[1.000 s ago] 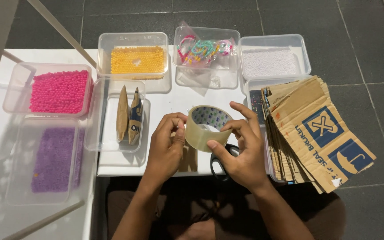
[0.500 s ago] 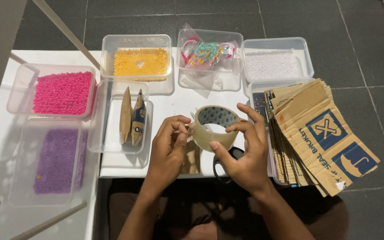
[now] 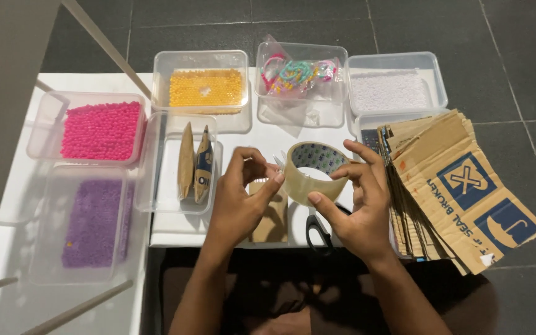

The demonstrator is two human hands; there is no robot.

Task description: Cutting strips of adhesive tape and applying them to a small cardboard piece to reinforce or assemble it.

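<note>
white bench (image 3: 268, 139) carries bead tubs, cardboard stack (image 3: 460, 198) at right. you hold tape roll (image 3: 310, 174) above bench centre, over scissors (image 3: 319, 231). step looks like freeing tape end; next move likely calls for steady pull while roll stays braced. right hand (image 3: 358, 208) cups roll, fingers clamped on rim. left hand (image 3: 240, 198) fingers pinched at roll's left edge.

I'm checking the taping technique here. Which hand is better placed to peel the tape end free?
Probably the left hand: its fingertips pinch at the tape roll edge, while the right hand grips the roll around its ring, steadying it.
</note>
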